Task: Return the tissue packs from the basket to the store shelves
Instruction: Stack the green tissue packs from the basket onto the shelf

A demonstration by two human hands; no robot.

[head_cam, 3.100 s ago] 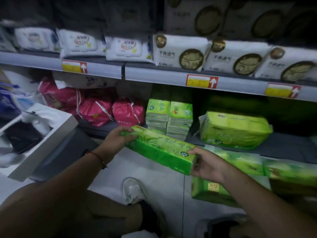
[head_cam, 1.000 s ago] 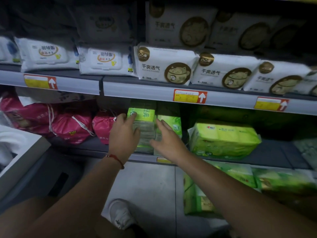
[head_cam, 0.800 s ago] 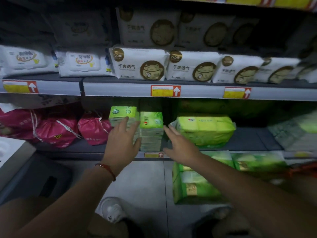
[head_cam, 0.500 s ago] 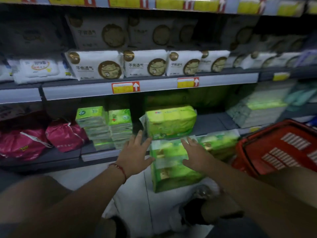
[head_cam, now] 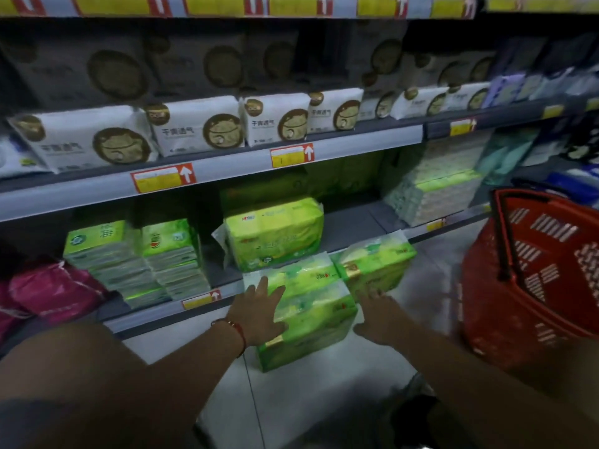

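A big green tissue pack (head_cam: 311, 314) stands on the floor in front of the low shelf (head_cam: 155, 315). My left hand (head_cam: 259, 311) lies flat against its left face, fingers straight. My right hand (head_cam: 377, 314) reaches to its right side with fingers spread; whether it touches is unclear. A second green pack (head_cam: 376, 264) sits behind it to the right. Two stacks of small green packs (head_cam: 136, 257) and a larger green pack (head_cam: 275, 231) stand on the low shelf. The red basket (head_cam: 531, 273) stands at the right; its inside is hidden.
White packs with brown round prints (head_cam: 194, 128) fill the shelf above. Pink bags (head_cam: 55, 291) lie on the low shelf at the left. Pale stacked packs (head_cam: 434, 196) sit further right. Grey tiled floor (head_cam: 324, 400) spreads below, with my knees at both lower corners.
The green pack I held earlier now stands in the shelf stacks. Both hands left the stacks and dropped right to the big pack on the floor. The view swung right, bringing the red basket in.
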